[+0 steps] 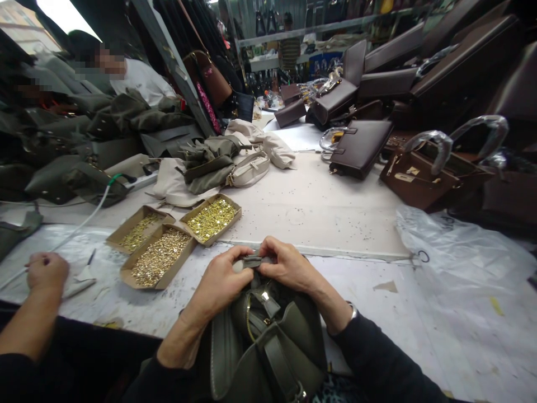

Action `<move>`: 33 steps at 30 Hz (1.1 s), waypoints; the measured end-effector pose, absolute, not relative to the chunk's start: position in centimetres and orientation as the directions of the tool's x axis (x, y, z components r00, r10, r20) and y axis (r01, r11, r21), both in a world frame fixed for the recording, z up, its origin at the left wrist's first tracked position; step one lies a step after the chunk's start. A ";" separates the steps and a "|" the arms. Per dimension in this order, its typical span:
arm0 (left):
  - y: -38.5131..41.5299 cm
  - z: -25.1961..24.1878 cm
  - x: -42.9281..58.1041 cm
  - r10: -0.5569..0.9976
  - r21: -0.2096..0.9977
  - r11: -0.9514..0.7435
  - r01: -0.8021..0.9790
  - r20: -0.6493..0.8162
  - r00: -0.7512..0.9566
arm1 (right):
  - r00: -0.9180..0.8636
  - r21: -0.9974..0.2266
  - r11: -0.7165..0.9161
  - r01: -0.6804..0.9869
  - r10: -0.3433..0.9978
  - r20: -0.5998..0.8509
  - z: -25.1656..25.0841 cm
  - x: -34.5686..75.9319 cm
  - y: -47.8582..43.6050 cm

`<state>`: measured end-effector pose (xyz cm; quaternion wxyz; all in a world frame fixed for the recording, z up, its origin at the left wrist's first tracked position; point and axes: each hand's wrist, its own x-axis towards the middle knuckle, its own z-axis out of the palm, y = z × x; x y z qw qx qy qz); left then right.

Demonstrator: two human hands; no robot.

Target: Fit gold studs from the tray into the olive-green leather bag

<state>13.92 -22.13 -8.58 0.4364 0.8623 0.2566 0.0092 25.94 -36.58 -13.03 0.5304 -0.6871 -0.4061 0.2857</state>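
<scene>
While both hands work at the near edge of the white worktable (pixel 319 207), look at what lies around them. Three shallow cardboard trays of small gold metal fittings (pixel 159 257) sit just beyond the left hand (pixel 220 282). A crumpled clear plastic sheet (pixel 457 252) spreads across the right side. Further back, dark brown leather handbags (pixel 361 146) with plastic-wrapped handles crowd the far right, and a heap of beige and olive bag pieces (pixel 226 159) lies mid-table. A co-worker's hand (pixel 46 271) rests closed on the table at far left, well apart.

Any writing on the shelved goods at the back is too small to read.

Down low now: an olive-green leather handbag (pixel 268 347) sits against the table edge by the person's lap. Its long axis runs from the body out toward the trays, top end pointing away. Left hand and right hand (pixel 289 266) both pinch a small olive leather tab (pixel 254 261) at that top end, fingertips clenched on it, and the fingers themselves cover most of it.
</scene>
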 end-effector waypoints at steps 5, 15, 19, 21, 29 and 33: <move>-22.2 -8.5 13.8 0.448 0.767 -0.483 0.422 -0.198 0.872 | 0.522 -0.960 -0.094 0.263 0.851 0.059 -12.9 25.9 -36.6; -22.2 -8.3 13.6 0.463 0.747 -0.507 0.429 -0.184 0.867 | 0.525 -0.959 -0.115 0.260 0.850 0.040 -12.8 25.7 -36.5; -22.1 -8.6 13.7 0.455 0.749 -0.522 0.408 -0.160 0.876 | 0.524 -0.963 -0.118 0.241 0.851 0.026 -12.8 25.8 -36.4; -22.0 -8.7 13.8 0.449 0.749 -0.527 0.400 -0.154 0.880 | 0.534 -0.961 -0.133 0.243 0.845 0.018 -12.7 25.6 -36.3; -22.3 -8.7 13.8 0.476 0.710 -0.577 0.404 -0.110 0.872 | 0.575 -0.828 -0.194 0.526 0.798 0.179 -12.7 24.2 -36.2; -21.8 -9.0 13.9 0.493 0.759 -0.518 0.394 -0.111 0.863 | 0.528 -0.859 -0.116 0.499 0.827 0.195 -12.9 24.7 -36.3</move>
